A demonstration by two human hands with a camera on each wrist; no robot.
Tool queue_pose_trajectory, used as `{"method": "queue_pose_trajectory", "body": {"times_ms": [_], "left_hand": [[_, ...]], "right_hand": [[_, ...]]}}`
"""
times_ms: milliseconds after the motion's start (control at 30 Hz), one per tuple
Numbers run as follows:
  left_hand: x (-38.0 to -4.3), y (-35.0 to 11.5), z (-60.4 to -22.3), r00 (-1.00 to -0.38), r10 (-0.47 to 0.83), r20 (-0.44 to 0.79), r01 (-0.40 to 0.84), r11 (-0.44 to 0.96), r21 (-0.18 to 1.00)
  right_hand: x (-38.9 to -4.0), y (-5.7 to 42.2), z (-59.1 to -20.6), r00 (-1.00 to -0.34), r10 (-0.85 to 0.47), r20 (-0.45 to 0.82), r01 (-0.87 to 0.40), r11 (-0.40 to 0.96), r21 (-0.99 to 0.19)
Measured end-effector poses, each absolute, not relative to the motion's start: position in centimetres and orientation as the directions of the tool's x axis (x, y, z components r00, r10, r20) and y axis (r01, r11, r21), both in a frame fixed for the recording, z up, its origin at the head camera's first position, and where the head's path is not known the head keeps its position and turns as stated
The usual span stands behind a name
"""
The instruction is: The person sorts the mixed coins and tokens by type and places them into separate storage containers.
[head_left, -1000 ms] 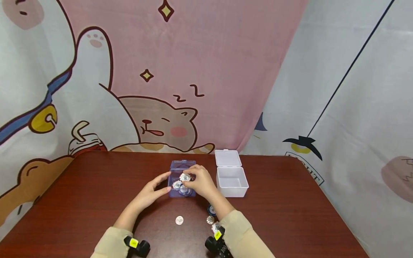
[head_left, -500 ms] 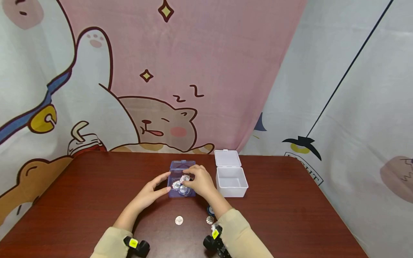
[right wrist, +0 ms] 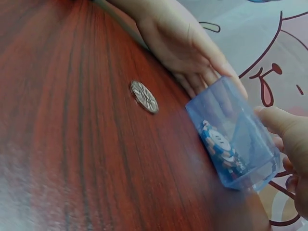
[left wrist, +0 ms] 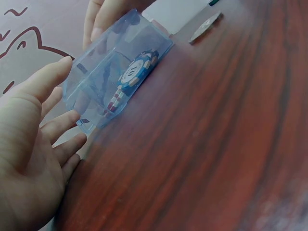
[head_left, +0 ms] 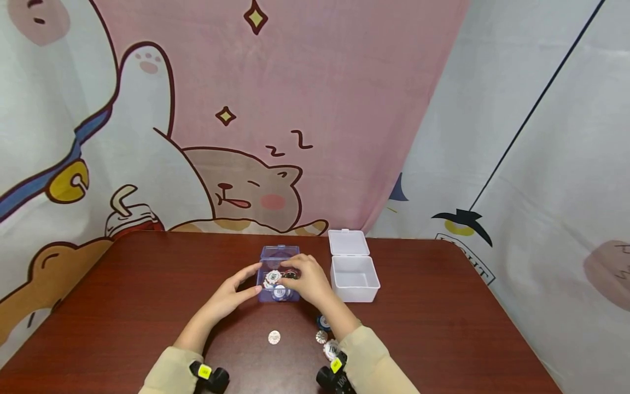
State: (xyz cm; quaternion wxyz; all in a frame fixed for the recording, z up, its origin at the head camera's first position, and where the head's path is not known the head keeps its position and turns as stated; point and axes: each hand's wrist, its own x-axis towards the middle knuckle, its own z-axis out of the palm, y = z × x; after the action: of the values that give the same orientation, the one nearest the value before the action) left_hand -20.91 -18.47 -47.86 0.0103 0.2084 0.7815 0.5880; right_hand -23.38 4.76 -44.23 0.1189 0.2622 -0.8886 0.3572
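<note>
A translucent blue box (head_left: 266, 296) stands on the table with its lid (head_left: 279, 251) raised at the back. Inside lie several poker chips; a white one (head_left: 273, 277) rests at the left and a blue-and-white one (left wrist: 133, 73) shows through the wall in the left wrist view. My left hand (head_left: 231, 293) has its fingers spread, with fingertips at the box's left side. Over the right part of the box is my right hand (head_left: 307, 279), thumb and forefinger parted, a dark chip (head_left: 291, 274) visible between them. Nothing shows pinched in its fingertips.
A white box (head_left: 355, 273) with a raised lid stands right of the blue one. Nearer lie a silvery coin (head_left: 274, 337), a second coin (head_left: 321, 337), a blue chip (head_left: 323, 322), a white chip (head_left: 331, 349) and a black chip marked 100 (head_left: 342, 382).
The white chip between my right thumb and forefinger has come down and left into the blue box, and the fingers have let go. The left hand has stayed in place.
</note>
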Motion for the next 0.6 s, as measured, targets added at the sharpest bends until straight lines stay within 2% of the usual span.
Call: {"method": "queue_pose_trajectory", "body": {"times_ms": [267,600], "left_hand": [[-20.8,-18.3,-47.7,-0.922,0.332,0.201,0.283,0.221,0.933],[-20.1,-17.9,-46.5,-0.926,0.322,0.198,0.284,0.246,0.927]], "right_hand": [[-21.9,5.4,-43.8,-0.819,-0.375,0.433,-0.573,0.528,-0.627],[-20.0,7.1,-43.2,-0.792,-0.395,0.465,-0.610,0.473,-0.636]]}}
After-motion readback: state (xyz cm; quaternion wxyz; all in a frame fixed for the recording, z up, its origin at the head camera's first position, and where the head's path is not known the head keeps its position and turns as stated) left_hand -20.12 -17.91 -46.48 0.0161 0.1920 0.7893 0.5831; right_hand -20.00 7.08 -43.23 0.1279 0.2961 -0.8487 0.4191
